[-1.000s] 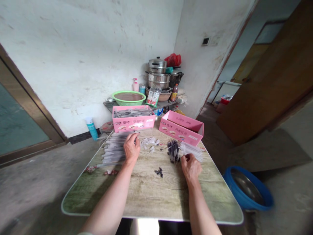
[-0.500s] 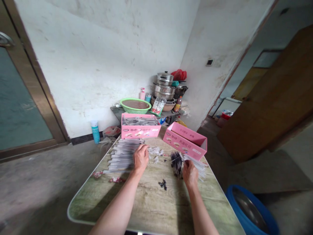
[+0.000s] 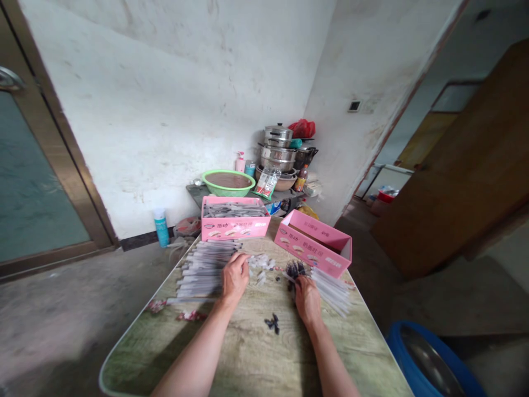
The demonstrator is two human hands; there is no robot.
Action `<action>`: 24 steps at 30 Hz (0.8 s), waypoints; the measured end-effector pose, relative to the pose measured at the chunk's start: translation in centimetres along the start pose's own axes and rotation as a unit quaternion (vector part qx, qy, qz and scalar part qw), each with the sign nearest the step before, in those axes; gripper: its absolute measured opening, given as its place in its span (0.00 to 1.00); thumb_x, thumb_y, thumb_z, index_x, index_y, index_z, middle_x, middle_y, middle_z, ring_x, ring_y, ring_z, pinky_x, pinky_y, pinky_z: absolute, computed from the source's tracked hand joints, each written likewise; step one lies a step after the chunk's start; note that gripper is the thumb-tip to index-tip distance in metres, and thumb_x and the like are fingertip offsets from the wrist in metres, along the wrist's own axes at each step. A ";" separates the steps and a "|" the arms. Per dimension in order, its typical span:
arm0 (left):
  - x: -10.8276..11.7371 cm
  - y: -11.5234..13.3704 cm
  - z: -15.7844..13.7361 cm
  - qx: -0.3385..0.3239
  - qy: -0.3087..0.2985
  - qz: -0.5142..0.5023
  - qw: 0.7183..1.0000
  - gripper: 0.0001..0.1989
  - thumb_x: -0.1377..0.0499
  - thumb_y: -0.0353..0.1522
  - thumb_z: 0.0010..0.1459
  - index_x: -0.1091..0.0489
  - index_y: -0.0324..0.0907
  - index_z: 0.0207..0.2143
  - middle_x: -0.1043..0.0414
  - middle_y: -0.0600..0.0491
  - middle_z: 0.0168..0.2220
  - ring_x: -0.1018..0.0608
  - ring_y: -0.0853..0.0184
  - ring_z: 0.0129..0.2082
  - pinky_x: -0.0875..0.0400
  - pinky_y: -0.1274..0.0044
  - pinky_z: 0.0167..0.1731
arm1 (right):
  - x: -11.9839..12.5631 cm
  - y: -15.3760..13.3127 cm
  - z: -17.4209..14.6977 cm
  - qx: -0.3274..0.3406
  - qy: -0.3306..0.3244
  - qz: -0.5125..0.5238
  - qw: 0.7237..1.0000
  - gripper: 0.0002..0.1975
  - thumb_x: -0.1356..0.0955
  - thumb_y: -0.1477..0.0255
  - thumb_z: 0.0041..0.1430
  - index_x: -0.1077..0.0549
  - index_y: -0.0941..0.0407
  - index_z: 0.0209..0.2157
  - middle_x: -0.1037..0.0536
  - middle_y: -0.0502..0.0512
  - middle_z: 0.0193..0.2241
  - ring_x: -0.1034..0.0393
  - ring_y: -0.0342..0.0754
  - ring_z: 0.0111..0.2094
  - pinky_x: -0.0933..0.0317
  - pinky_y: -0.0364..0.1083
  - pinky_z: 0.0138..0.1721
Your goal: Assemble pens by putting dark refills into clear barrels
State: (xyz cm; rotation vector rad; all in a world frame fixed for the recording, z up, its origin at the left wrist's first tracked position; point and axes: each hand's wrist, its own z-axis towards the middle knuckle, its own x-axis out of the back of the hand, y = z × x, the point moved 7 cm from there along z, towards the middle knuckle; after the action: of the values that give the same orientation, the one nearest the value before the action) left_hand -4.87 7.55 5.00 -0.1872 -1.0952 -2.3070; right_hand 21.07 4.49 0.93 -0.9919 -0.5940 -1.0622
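My left hand (image 3: 235,275) is closed, its fingertips pinched beside a small heap of white pieces like pen caps (image 3: 259,261); what it holds, if anything, is hidden. To its left lies a row of slim translucent pens (image 3: 200,271). My right hand (image 3: 308,298) reaches with curled fingers over a cluster of small black pieces (image 3: 295,268). A pale sliver shows by those fingertips, too small to name. Right of that hand lie whitish translucent tubes like pen barrels (image 3: 333,291). Several loose black bits (image 3: 273,323) rest between my forearms.
A pink box full of pens (image 3: 235,227) stands at the table's (image 3: 256,364) back edge; another pink box (image 3: 314,245) is angled to its right. Behind are a green basin (image 3: 229,191) and stacked pots (image 3: 278,157). A blue tub (image 3: 433,358) is on the floor at right.
My right hand has moved left from beside the whitish tubes onto the black cluster. My left hand stays near the white pieces, its fingers still pinched.
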 end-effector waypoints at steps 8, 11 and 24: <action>-0.1 0.3 0.0 0.002 -0.011 0.008 1.000 0.15 0.49 0.23 0.57 0.25 0.43 0.38 0.24 0.51 0.39 0.23 0.66 0.39 0.31 0.78 0.42 | -0.6 0.5 -0.3 0.010 0.029 0.066 0.997 0.15 0.40 0.78 0.56 0.24 0.57 0.38 0.22 0.64 0.39 0.28 0.58 0.44 0.36 0.54 0.46; -0.2 0.4 0.0 0.002 -0.015 0.007 1.000 0.15 0.49 0.23 0.57 0.25 0.43 0.38 0.24 0.51 0.39 0.23 0.67 0.39 0.31 0.78 0.42 | -0.5 0.5 -0.3 0.018 0.034 0.086 0.996 0.14 0.40 0.78 0.56 0.24 0.57 0.38 0.21 0.63 0.38 0.28 0.57 0.44 0.35 0.54 0.46; -2.0 1.7 0.2 0.016 -0.152 -0.010 0.988 0.10 0.44 0.26 0.57 0.25 0.42 0.37 0.24 0.52 0.34 0.24 0.69 0.32 0.33 0.80 0.35 | 1.1 -0.4 -0.6 0.030 0.061 0.203 0.977 0.12 0.36 0.69 0.59 0.24 0.56 0.41 0.20 0.62 0.42 0.26 0.57 0.44 0.34 0.53 0.47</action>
State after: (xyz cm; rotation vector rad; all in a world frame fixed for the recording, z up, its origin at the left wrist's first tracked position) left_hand -2.29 7.72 5.52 -0.5315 -1.2838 -2.3274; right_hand 21.10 3.40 1.70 -0.9387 -0.3013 -0.7301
